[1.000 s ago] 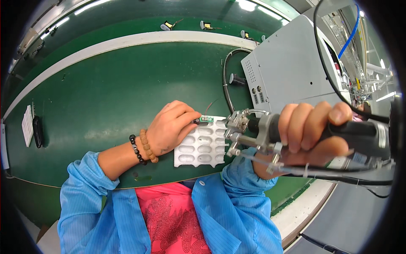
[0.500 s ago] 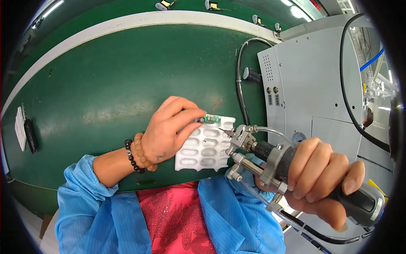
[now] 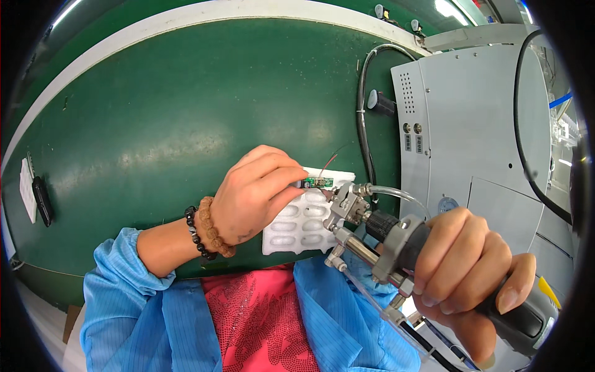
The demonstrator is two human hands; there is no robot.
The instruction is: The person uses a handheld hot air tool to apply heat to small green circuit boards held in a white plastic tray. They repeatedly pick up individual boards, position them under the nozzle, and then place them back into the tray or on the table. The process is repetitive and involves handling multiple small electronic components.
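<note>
My left hand pinches a small green circuit board at its left end, between thumb and fingertips. Thin wires, one of them reddish, stick up from the board. Below it lies a white tray with rows of oval pockets, partly covered by my hand and the tool. My right hand is wrapped around the black grip of what looks like a dispensing gun, with a metal valve head and hoses. The gun's narrow tip is close under the board's right part; whether they touch I cannot tell.
On the right stands a large grey machine cabinet. A black cable curves along its left side, beside a small dark cylindrical part. A black-handled tool lies at the far left of the green table.
The gun's tip has come left, up to the circuit board. The whole view has shifted slightly. My left hand still holds the board, whose wires now lean more to the right.
</note>
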